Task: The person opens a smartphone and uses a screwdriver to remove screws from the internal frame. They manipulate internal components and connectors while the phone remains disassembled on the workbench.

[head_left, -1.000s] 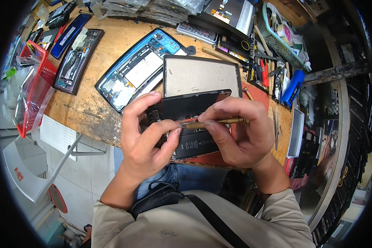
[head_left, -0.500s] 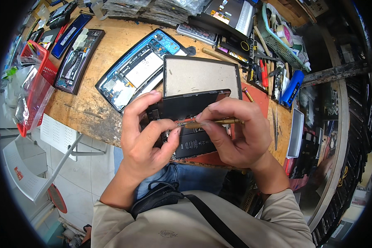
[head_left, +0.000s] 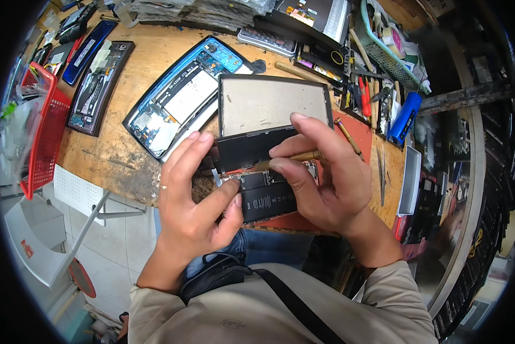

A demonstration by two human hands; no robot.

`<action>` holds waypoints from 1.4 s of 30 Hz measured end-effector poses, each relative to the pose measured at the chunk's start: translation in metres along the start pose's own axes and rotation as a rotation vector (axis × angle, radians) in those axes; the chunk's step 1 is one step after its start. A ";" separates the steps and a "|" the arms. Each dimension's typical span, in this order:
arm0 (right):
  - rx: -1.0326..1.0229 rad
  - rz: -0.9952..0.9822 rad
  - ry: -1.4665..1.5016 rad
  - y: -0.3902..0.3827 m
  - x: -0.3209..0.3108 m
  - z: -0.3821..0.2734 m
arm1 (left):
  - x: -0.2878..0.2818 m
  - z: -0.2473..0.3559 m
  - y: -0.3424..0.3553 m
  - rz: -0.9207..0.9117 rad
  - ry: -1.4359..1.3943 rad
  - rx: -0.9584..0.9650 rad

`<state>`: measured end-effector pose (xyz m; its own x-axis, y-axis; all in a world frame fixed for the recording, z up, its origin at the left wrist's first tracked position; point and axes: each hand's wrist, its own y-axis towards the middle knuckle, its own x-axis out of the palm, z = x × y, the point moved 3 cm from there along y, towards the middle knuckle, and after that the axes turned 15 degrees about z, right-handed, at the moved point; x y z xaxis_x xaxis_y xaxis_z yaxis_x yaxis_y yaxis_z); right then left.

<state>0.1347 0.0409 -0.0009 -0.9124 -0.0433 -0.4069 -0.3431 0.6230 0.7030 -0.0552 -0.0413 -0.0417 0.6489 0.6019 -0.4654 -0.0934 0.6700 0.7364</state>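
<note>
An opened phone point(head_left: 263, 203) lies in front of me, its dark battery and small circuit parts bare. Its black screen panel point(head_left: 243, 152) leans up along the far edge, against a shallow grey tray point(head_left: 274, 106). My left hand point(head_left: 194, 195) grips the phone's left side, index fingertip and thumb on its inner edge, the other fingers beside the screen. Between thumb and fingertips, my right hand point(head_left: 332, 178) holds a brass-coloured screwdriver point(head_left: 306, 156). It lies slanted over the gap between screen and body, and its tip is hard to make out.
A disassembled blue phone point(head_left: 189, 94) lies beyond my left hand, another opened phone point(head_left: 100, 86) farther left. A red basket point(head_left: 54, 114) stands at the left edge. Another brass screwdriver point(head_left: 349, 139) and tweezers point(head_left: 380, 172) lie on the right, near a green basket point(head_left: 389, 57) of tools.
The screen panel has tilted farther back toward the tray. My left index finger and thumb have shifted left and spread apart. The screwdriver has risen slightly away from the left fingertips.
</note>
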 end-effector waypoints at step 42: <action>0.147 -0.073 0.072 -0.002 0.003 -0.005 | -0.001 -0.005 -0.008 0.043 0.006 -0.045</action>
<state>0.1312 0.0358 -0.0007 -0.9015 -0.1450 -0.4077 -0.3777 0.7234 0.5779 -0.0591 -0.0446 -0.0497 0.6392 0.6331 -0.4366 -0.1554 0.6624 0.7329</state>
